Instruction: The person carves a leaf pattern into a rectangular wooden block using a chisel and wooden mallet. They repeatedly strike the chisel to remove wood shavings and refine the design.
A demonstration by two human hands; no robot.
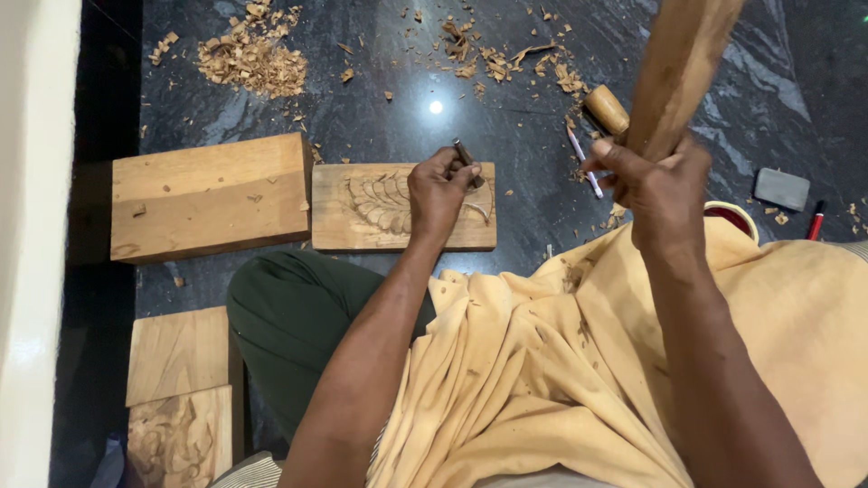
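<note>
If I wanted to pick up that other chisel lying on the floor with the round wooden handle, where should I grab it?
Probably by the wooden handle of the spare chisel, coming down from above. It is the thick, rounded end and lies flat on the dark floor, clear of the chips, while its thin pale shaft runs toward the right hand that holds the mallet.

I sit on a dark polished stone floor point(380, 99) veined with grey. One small bright light reflection point(436, 107) shines at the upper middle of the frame. A pale wall point(36, 226) runs down the left edge, shadow beside it.
</note>
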